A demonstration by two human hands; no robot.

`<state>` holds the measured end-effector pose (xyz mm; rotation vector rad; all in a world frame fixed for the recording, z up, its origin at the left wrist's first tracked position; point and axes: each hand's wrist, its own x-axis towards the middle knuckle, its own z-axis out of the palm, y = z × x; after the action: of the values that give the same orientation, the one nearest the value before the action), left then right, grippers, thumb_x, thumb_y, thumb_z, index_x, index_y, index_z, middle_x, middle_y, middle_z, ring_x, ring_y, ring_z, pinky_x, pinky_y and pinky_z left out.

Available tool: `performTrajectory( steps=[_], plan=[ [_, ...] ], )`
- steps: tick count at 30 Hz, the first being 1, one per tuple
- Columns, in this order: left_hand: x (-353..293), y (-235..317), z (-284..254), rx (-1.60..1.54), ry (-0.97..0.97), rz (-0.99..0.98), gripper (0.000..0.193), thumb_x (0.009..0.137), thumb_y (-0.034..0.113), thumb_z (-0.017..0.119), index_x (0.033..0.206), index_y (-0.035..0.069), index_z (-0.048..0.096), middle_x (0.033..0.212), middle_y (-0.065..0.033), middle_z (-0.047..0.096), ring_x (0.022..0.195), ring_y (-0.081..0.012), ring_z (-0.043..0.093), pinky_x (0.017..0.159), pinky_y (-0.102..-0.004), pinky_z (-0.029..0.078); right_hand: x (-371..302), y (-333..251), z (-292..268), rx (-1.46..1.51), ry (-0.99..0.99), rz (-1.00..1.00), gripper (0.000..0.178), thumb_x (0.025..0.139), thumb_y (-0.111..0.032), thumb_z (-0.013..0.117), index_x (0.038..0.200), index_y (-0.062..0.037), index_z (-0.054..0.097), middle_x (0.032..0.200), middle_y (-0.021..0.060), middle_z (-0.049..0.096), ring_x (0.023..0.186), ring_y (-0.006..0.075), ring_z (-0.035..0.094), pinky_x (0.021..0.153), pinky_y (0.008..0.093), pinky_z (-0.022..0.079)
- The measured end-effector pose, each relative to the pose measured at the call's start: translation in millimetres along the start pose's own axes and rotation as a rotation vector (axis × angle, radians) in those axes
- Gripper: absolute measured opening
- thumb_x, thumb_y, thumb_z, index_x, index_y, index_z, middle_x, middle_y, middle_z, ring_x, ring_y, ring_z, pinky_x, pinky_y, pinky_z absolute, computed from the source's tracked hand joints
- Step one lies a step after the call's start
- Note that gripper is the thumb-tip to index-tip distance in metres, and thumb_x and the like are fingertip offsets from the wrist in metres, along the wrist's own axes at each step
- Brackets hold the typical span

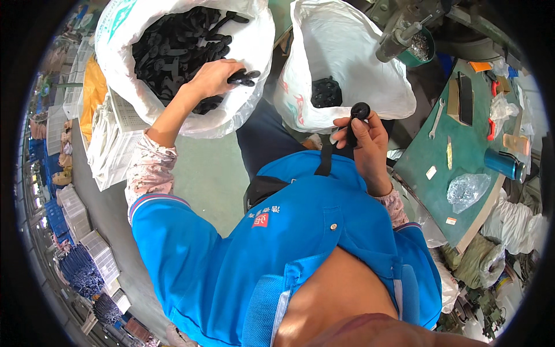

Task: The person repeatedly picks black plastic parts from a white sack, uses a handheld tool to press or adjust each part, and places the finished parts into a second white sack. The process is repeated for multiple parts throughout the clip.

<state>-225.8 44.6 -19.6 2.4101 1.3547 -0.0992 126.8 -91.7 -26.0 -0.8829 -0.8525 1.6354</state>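
Observation:
Over the wide white sack point(258, 43) at the far left, my left hand point(215, 80) is closed round a few black plastic pieces point(245, 77), whose rounded ends stick out past the fingers. A heap of similar long black parts point(173, 55) fills that sack. My right hand point(370, 139) grips one black part with a round, disc-like head point(360, 110), held upright in front of the second white sack point(347, 49). Down inside this sack lie some black pieces point(326, 92). The fingers hide most of the held part's lower end.
To the right, a green bench point(425, 165) carries a wrench point(436, 118), a blue flask point(503, 162) and a clear plastic bag point(468, 192). A metal machine part point(396, 43) and a green cup of metal shavings point(421, 47) overhang the second sack. White crates point(124, 110) stand at left.

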Motion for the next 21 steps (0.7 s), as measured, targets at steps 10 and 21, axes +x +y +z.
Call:
performTrajectory(
  steps=[10, 21],
  plan=[
    [-17.0, 14.6, -30.7, -1.342, 0.274, -0.44, 0.024, 0.078, 0.014, 0.072, 0.098, 0.005, 0.06, 0.089, -0.0065, 0.068, 0.066, -0.0067, 0.056, 0.055, -0.0209, 0.048, 18.1, -13.2, 12.3, -0.218, -0.104, 0.032, 0.035, 0.099, -0.017, 0.043, 0.131, -0.0045, 0.05, 0.078, 0.0013, 0.055, 0.062, 0.0049, 0.046, 0.052, 0.0176, 0.035],
    [36.1, 153.4, -15.9, -1.76, -0.584, 0.057, 0.032, 0.073, 0.014, 0.072, 0.101, 0.003, 0.059, 0.084, -0.012, 0.067, 0.051, -0.0067, 0.05, 0.041, -0.017, 0.037, 92.7, -119.4, -3.2, -0.913, -0.709, -0.614, 0.036, 0.097, -0.021, 0.048, 0.129, -0.0063, 0.055, 0.086, 0.0043, 0.045, 0.076, 0.0129, 0.044, 0.065, 0.0281, 0.037]
  ],
)
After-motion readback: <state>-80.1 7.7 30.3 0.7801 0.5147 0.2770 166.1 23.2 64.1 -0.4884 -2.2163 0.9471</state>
